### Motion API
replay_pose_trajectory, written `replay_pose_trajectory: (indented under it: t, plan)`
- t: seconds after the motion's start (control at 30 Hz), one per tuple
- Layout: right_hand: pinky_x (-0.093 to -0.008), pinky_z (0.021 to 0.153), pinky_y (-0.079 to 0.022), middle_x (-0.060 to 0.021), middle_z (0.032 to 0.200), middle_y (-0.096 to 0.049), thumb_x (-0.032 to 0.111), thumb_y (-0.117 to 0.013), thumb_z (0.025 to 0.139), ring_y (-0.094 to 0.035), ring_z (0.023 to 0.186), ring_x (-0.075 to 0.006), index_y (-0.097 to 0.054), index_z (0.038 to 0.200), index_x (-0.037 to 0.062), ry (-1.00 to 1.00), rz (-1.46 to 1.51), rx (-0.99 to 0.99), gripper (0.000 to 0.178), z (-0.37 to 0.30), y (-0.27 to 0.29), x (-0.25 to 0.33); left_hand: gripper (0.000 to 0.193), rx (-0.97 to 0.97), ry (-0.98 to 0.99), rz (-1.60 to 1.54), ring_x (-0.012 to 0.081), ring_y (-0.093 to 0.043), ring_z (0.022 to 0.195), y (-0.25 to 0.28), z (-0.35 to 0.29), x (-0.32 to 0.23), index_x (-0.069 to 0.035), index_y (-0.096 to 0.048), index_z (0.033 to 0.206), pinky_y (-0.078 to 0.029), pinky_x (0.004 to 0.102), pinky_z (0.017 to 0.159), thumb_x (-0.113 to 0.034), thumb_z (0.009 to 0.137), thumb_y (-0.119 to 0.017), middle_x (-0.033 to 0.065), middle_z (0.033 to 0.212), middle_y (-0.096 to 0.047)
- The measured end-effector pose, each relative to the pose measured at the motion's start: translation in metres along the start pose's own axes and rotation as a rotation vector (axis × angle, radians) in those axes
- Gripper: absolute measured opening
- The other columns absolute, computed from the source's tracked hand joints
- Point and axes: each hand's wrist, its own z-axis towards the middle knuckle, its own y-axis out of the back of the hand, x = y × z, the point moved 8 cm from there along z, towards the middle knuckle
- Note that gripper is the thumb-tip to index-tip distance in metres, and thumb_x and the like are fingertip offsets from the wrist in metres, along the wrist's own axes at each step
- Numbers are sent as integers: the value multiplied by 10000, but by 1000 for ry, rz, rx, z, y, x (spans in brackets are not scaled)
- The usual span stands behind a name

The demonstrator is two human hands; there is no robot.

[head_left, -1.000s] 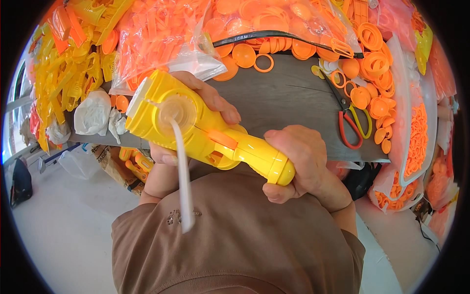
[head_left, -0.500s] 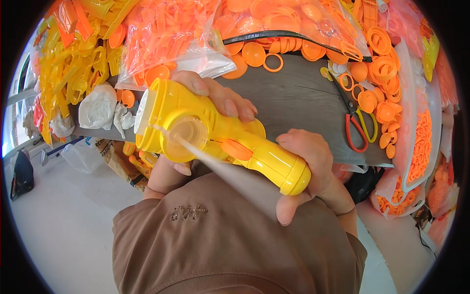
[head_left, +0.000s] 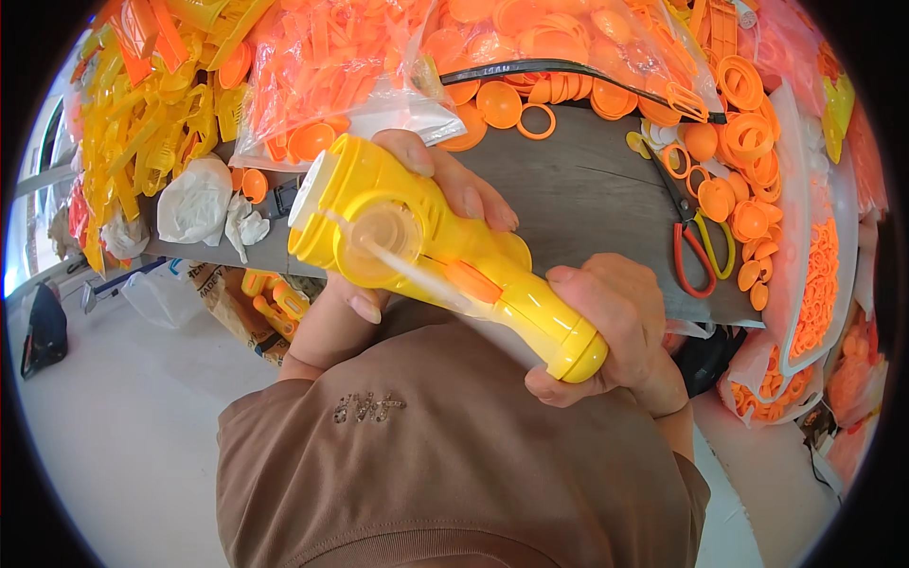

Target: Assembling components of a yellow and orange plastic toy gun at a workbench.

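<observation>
A glossy yellow plastic toy casing with a thick head and a narrower handle lies slantwise in both my hands, above my lap. On its head is a cloudy see-through disc, and an orange button sits on the handle. A pale, blurred strip crosses from the disc toward the handle; whether it is a tube or a cord I cannot tell. My left hand wraps the head from behind, fingers over the top and thumb below. My right hand is closed round the handle's rounded end.
Orange-handled parts and rings crowd the dark table. Red-and-yellow scissors lie at its right. Bags of orange pieces stand at the back, yellow parts at the left, beside a crumpled white bag.
The casing has shifted a little to the right, its head end rising slightly. My right thumb has come in from sticking out downward to rest against the handle's end.
</observation>
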Motion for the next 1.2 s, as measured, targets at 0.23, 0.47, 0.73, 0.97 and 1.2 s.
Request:
replay_pose_trajectory:
  t: [0.23,0.47,0.73,0.97,1.2]
  plan:
    - [-274,405,-426,-80,600,-542,361,-725,732,-534,449,-182,-542,989,-89,-49,-49,43,550,4,-1,-4,887,-27,91,-46,455,-506,1092,11,-2,4,-51,-331,1253,-476,541,859,-187,542,-844,200,1111,-511]
    - [-287,429,-443,-102,654,-574,333,-721,745,-561,484,-211,-532,987,-93,-154,86,23,525,-8,-3,-16,859,-21,12,-31,440,-572,971,12,9,-23,-24,-373,1219,-511,507,794,-282,518,-800,217,1051,-532]
    - [-226,599,-310,-13,788,-463,804,-588,593,-421,688,-108,-517,1091,-27,-835,395,125,971,-26,3,-59,756,-346,146,55,382,-616,838,20,-4,-20,12,-433,1124,-531,436,674,-209,455,-706,216,926,-565]
    - [-300,573,-408,-40,726,-470,594,-772,569,-492,623,-163,-524,980,17,-427,134,340,751,38,-26,-44,758,-395,212,101,319,-614,781,16,-10,-11,31,-443,1091,-525,396,674,-208,429,-724,194,903,-565]
    - [-343,467,-395,-74,637,-457,432,-769,673,-499,515,-248,-468,719,38,-424,17,413,498,40,-50,-42,792,-617,255,318,224,-592,831,19,-25,-15,34,-448,1059,-478,298,725,-227,382,-767,160,932,-575]
